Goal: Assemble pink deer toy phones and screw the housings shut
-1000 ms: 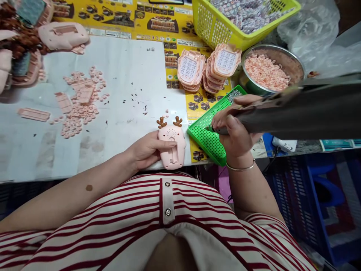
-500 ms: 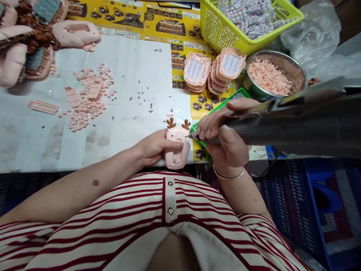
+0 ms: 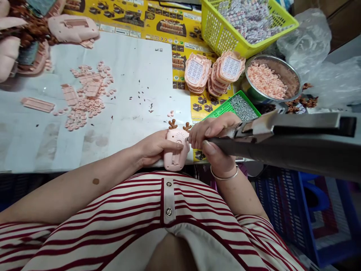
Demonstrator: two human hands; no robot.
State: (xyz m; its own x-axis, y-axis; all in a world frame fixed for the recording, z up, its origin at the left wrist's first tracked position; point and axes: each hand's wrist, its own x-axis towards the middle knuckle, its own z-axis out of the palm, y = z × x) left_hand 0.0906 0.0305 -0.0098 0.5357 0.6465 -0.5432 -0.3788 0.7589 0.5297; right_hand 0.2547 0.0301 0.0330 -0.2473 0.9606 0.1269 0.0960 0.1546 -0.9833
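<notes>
At the table's front edge my left hand (image 3: 153,147) grips a pink toy phone casing (image 3: 174,162) with brown antlers, its thumb lying across the battery recess. The casing's back, with a cluster of small holes, faces up. My right hand (image 3: 216,141) is wrapped round a dark electric screwdriver (image 3: 270,154), held nearly level. Its tip meets the casing's upper right, near a corner hole; whether a screw sits there is hidden. Just beyond my right hand lies a green tray (image 3: 222,109) full of small silver screws (image 3: 244,107).
Stacked pink front panels (image 3: 197,71) stand beyond the tray. Behind them are a yellow basket (image 3: 222,37) of small parts and a metal bowl (image 3: 296,81) of pink pieces. Loose pink buttons (image 3: 84,107) and battery covers (image 3: 38,104) lie left; more casings (image 3: 75,28) are heaped at far left.
My right hand and the screwdriver have shifted left and closer to the casing, with the tool's body lower in view. More of the screw tray shows. My left hand keeps its hold.
</notes>
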